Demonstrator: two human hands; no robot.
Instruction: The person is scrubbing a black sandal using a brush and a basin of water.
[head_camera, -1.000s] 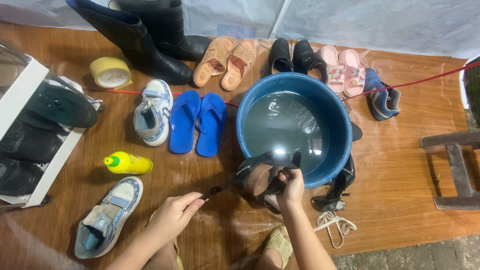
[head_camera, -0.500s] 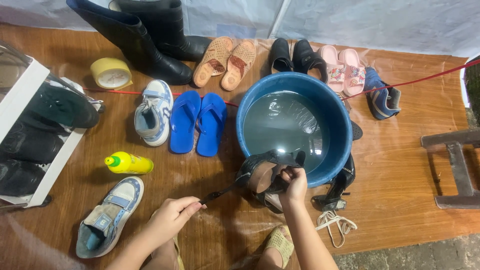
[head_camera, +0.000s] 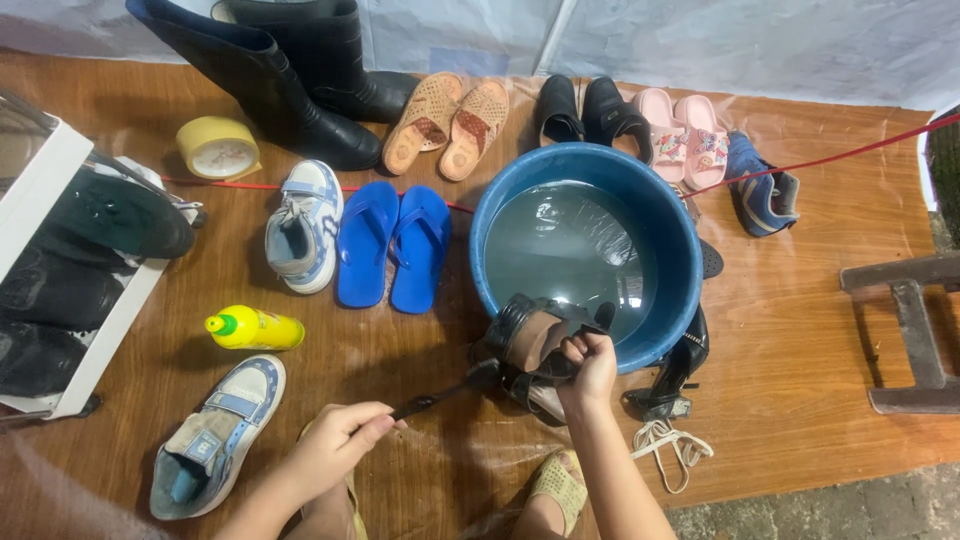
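Observation:
My right hand (head_camera: 589, 368) grips a dark sandal with a brown footbed (head_camera: 537, 335), held tilted against the near rim of a blue basin (head_camera: 671, 262) filled with water. My left hand (head_camera: 335, 448) is closed around the handle of a black brush (head_camera: 446, 391), whose head touches the sandal's left side. A second dark sandal (head_camera: 674, 375) lies against the basin's right side, with white laces (head_camera: 662, 444) on the floor near it.
A yellow bottle (head_camera: 255, 328) and a white-and-blue sneaker (head_camera: 212, 433) lie left; its mate (head_camera: 303, 226), blue flip-flops (head_camera: 393, 243), black boots (head_camera: 283, 78), tan sandals (head_camera: 445, 122), black shoes (head_camera: 586, 112), pink slippers (head_camera: 685, 133) lie beyond. A shoe rack (head_camera: 60, 280) stands at left, a wooden stool (head_camera: 905, 325) right.
The sandal has turned slightly in my right hand at the basin rim, and my left hand has shifted the brush along its side. Everything else stays put.

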